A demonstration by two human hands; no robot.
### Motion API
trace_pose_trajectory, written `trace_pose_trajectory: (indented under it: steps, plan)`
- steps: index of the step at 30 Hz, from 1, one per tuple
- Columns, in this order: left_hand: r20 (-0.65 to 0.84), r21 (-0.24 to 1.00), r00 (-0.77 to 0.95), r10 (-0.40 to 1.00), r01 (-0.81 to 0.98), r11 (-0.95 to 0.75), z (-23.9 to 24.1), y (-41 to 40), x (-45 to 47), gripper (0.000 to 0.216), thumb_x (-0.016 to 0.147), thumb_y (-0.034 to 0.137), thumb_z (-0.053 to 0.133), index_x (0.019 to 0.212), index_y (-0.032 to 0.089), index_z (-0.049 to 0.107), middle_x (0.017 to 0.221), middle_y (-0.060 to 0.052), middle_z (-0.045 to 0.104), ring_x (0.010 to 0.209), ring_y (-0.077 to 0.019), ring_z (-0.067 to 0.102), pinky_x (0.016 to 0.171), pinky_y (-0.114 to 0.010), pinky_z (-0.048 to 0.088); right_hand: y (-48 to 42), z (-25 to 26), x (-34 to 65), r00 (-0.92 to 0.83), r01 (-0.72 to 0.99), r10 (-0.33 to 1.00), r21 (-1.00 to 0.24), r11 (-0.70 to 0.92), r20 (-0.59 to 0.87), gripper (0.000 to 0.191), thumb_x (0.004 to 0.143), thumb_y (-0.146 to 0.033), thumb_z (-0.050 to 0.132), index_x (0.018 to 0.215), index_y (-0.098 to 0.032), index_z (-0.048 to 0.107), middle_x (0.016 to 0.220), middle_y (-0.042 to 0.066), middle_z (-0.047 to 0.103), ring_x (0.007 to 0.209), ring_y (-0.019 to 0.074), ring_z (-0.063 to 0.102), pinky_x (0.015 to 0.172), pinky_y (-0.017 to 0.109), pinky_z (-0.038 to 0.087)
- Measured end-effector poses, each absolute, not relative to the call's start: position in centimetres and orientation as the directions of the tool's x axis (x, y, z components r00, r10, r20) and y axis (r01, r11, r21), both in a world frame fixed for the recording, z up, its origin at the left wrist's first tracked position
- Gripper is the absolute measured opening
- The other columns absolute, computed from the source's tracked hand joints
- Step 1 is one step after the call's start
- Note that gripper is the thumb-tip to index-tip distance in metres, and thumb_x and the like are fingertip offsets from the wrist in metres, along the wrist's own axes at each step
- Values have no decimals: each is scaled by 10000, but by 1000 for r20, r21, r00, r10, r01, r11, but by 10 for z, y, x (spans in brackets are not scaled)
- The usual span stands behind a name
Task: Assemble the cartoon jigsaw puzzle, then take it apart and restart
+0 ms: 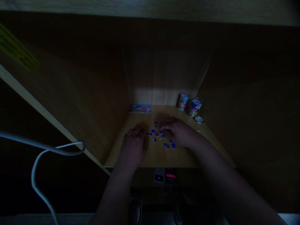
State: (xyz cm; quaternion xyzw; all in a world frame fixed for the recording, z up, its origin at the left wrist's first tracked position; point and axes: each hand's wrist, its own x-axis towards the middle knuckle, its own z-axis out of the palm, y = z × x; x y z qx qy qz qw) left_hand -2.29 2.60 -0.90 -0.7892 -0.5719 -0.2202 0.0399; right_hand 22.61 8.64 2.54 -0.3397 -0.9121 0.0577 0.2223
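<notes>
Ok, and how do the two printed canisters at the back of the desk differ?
The left canister looks smaller than the right canister and sits nearer the back wall. The left canister shows mostly pale blue, while the right canister shows more yellow and pink. Both stand upright, with cartoon prints and silvery rims.

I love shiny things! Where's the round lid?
The silver lid lies at the desk's back right in the head view, just in front of the nearer cartoon tin.

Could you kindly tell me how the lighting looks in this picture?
In the head view, the image is very dark: the left hand and right hand look dim, the forearms nearly black, while a pale patch of light brightens the wooden back panel.
</notes>
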Motion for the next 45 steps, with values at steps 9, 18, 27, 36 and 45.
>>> trace_pose_trajectory:
  steps: [9,18,27,36,45]
  plan:
    - [393,235,463,794,785,-574,-8,20,-11,357,1107,245,523,1415,208,700,1478,-83,720,1378,-271,638,1236,-491,451,42,0,212,-600,693,704,-193,694,379,478,984,-97,624,1400,-295,751,1460,80,700,1397,284,585,1200,521,469]
    - [357,222,449,819,811,-541,-14,21,-15,416,1121,338,507,1475,177,654,1599,-127,624,1512,-297,548,1314,-529,369,-4,-30,268,-33,959,886,-235,159,463,584,1132,-411,375,1547,-63,594,1578,233,608,1484,347,551,1272,528,416]
    - [155,217,536,830,801,-557,-7,29,11,660,1149,504,401,1747,241,311,1833,-103,154,1709,-331,118,1367,-618,159,13,-27,278,173,973,982,-169,-158,80,773,1135,-586,216,1756,-127,253,1811,204,240,1692,367,196,1350,605,146]
    - [60,227,531,846,818,-529,-4,38,33,703,1072,728,417,1709,434,375,1840,-16,174,1708,-391,86,1343,-686,61,33,-14,247,122,973,992,-201,-114,28,820,1094,-731,183,1766,-264,240,1847,149,151,1705,380,109,1330,664,80]
    - [70,214,384,921,896,-390,-4,32,34,867,1042,768,398,1751,276,314,1848,-98,124,1704,-434,33,1342,-682,18,53,-7,225,79,973,997,-216,-82,-25,850,1053,-799,215,1769,-343,206,1860,116,99,1701,431,60,1301,737,43]
